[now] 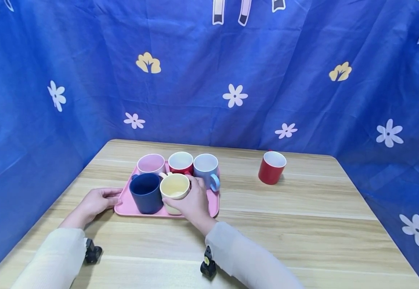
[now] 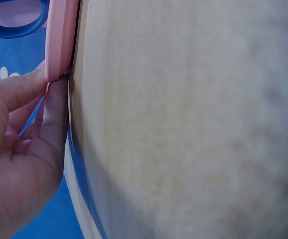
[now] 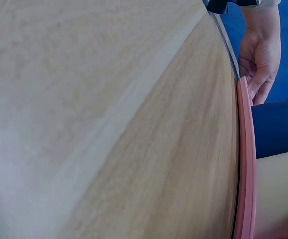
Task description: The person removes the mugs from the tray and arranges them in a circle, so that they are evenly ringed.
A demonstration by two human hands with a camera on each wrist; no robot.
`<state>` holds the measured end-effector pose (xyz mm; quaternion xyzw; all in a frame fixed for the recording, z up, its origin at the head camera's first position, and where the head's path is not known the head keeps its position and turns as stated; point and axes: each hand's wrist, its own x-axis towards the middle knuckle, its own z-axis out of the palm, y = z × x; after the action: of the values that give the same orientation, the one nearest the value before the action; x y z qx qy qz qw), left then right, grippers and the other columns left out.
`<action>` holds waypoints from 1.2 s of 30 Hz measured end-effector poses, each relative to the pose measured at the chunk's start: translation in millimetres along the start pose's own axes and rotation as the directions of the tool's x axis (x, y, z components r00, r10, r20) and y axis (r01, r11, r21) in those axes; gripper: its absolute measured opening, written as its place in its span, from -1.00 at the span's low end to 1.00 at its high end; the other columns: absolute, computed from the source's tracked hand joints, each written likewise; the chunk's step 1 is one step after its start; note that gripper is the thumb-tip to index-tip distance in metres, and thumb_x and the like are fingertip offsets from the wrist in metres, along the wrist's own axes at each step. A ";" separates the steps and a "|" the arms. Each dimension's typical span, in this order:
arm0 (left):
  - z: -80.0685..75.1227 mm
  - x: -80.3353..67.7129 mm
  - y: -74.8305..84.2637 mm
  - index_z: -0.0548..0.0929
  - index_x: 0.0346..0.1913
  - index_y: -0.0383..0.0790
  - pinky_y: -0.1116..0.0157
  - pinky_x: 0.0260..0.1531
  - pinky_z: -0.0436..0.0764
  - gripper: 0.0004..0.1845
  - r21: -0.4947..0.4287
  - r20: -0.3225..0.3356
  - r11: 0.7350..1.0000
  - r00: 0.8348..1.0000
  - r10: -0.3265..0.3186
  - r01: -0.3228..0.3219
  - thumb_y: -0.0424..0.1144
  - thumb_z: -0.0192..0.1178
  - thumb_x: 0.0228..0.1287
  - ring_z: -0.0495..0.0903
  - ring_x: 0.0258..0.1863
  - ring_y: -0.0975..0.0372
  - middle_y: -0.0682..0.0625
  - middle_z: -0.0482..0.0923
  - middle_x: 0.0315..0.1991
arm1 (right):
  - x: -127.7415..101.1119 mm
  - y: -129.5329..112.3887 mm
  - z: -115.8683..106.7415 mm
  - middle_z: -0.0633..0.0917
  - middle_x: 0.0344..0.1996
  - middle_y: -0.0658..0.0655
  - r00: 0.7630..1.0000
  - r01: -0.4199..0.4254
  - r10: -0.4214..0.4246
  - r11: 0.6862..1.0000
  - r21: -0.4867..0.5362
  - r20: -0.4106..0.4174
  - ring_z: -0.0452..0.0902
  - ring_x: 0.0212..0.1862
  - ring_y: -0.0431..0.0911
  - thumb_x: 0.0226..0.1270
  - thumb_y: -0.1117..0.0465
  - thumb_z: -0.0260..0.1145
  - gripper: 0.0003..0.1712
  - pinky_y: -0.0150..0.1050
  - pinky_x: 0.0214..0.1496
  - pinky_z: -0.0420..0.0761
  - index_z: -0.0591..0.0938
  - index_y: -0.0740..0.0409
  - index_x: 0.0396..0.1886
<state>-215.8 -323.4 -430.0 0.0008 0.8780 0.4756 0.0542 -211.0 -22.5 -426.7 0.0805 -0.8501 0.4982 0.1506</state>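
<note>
1. The pink tray (image 1: 129,206) lies on the left half of the wooden tabletop (image 1: 303,224), nearer its far edge than its near one.
2. The left hand (image 1: 99,202) is nearly closed, pinching the tray's left edge by its near-left corner between thumb and fingers.
3. The right hand (image 1: 195,202) is partly open, curved round the cream mug (image 1: 174,190), thumb on the near side.
4. The cream mug is upright by the middle of the tray's near edge, just right of the navy mug (image 1: 147,196), which stands towards the near-left corner.
5. Along the tray's far edge, left to right, stand a pink mug (image 1: 151,163), a red-and-white mug (image 1: 181,161) and a light blue mug (image 1: 205,170).
6. A separate red mug (image 1: 271,170) stands upright near the tabletop's far edge, well apart from the tray.
7. A blue cloth (image 1: 195,60) with printed flowers hangs beyond the tabletop's far edge.
</note>
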 end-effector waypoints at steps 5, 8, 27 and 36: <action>1.8 0.2 -0.8 0.37 0.18 -0.67 0.48 -0.25 0.59 -0.46 -0.019 -0.001 1.000 1.000 -0.002 0.002 -0.41 0.25 0.22 0.53 -0.29 0.50 -0.46 0.48 0.05 | 1.5 0.3 -3.5 0.45 -0.07 -0.07 1.000 0.006 -0.006 1.000 0.011 -0.003 0.40 -0.03 -0.19 -0.42 -0.14 0.68 -0.01 -0.25 0.00 0.49 0.50 0.00 0.14; 1.2 -0.1 -1.6 0.38 0.18 -0.66 0.50 -0.26 0.58 -0.46 0.006 -0.002 1.000 1.000 -0.006 0.006 -0.39 0.26 0.22 0.51 -0.28 0.52 -0.45 0.48 0.06 | 1.6 -1.1 -7.5 0.45 -0.07 -0.07 1.000 0.015 -0.015 1.000 0.020 -0.001 0.41 -0.03 -0.17 -0.42 -0.15 0.68 -0.02 -0.22 0.00 0.50 0.51 0.01 0.13; 0.6 0.7 -3.1 0.40 0.17 -0.65 0.50 -0.27 0.58 -0.46 0.020 0.000 1.000 1.000 -0.008 0.008 -0.37 0.27 0.22 0.50 -0.29 0.53 -0.45 0.48 0.07 | -1.6 -17.7 -52.9 0.48 -0.07 -0.06 0.990 0.134 -0.138 0.982 0.134 0.019 0.41 -0.03 -0.16 -0.42 -0.08 0.69 -0.08 -0.24 -0.05 0.53 0.55 0.01 0.08; -0.8 1.8 -4.6 0.40 0.17 -0.65 0.50 -0.27 0.57 -0.46 0.033 0.003 0.999 1.000 -0.009 0.009 -0.35 0.28 0.23 0.49 -0.29 0.54 -0.45 0.47 0.08 | -3.8 -13.6 -82.8 0.49 -0.04 -0.05 0.984 0.119 -0.140 0.976 0.182 0.106 0.43 -0.02 -0.15 -0.41 0.00 0.70 -0.06 -0.22 0.00 0.54 0.52 0.04 0.12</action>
<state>-217.4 -326.4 -433.6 -0.0013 0.8857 0.4606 0.0578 -188.9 42.9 -378.9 0.1782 -0.8033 0.5545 0.1245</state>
